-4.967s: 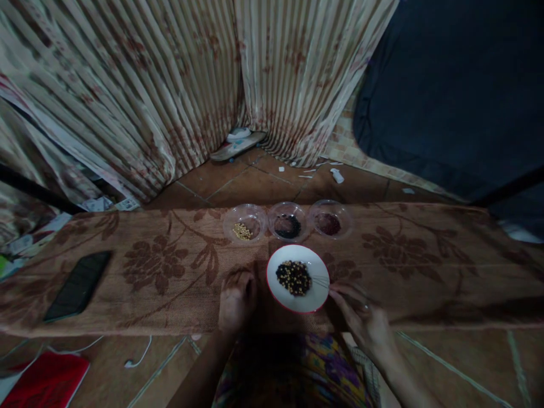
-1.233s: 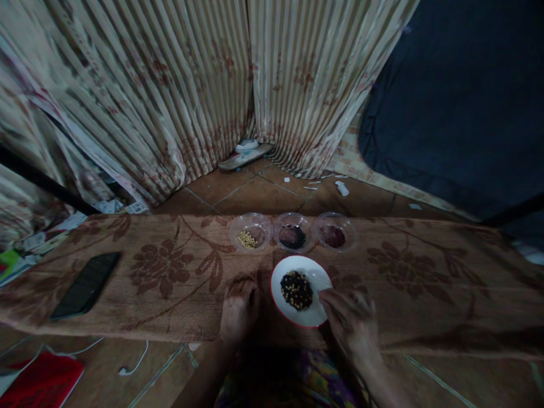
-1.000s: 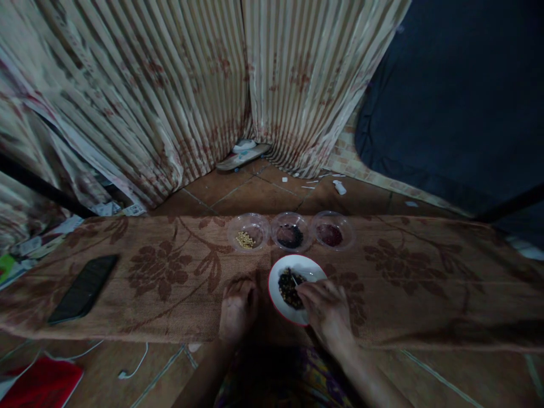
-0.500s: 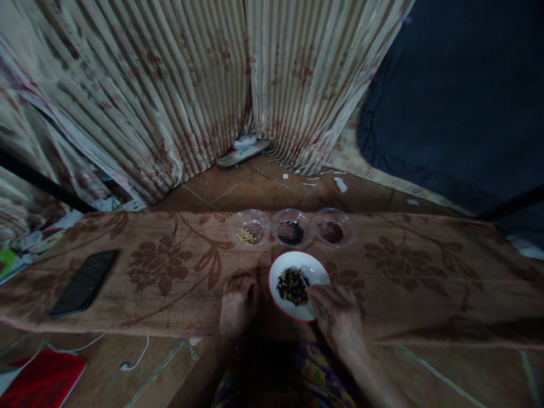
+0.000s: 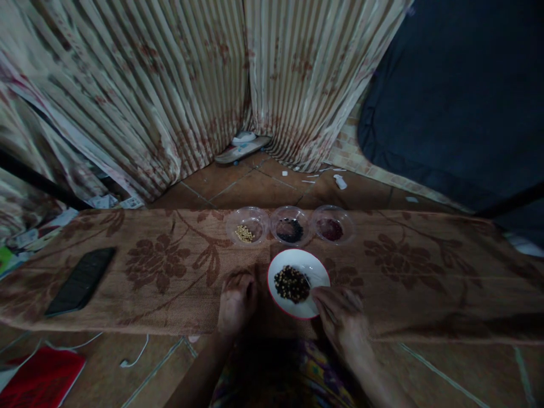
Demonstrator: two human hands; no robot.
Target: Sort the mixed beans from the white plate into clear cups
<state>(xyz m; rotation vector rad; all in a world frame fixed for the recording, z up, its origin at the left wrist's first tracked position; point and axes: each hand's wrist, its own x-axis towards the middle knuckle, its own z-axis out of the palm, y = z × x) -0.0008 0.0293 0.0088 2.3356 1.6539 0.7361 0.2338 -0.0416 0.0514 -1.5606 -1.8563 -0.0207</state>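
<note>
A white plate with a red rim (image 5: 317,266) lies on the cloth in front of me. It holds a mixed heap of black and pale yellow beans (image 5: 292,284). My right hand (image 5: 342,314) is at the plate's right edge, its fingers pinched together. A thin, pale, slender tool (image 5: 311,279) seems to stick out from the fingertips over the plate; its kind is too faint to tell. Left of the plate, my left hand (image 5: 237,300) rests on the cloth with curled fingers, closed, with nothing visible in it.
Behind the plate, three clear plastic bowls stand in a row: one with yellow beans (image 5: 245,233), one with black beans (image 5: 293,231), one with dark red beans (image 5: 331,229). A phone (image 5: 80,281) lies left on the brown patterned cloth (image 5: 170,309). Beyond hangs a striped curtain (image 5: 204,85).
My right hand has drawn back slightly to the right, away from the bean heap. My left hand stays in place. The whole view has shifted a little.
</note>
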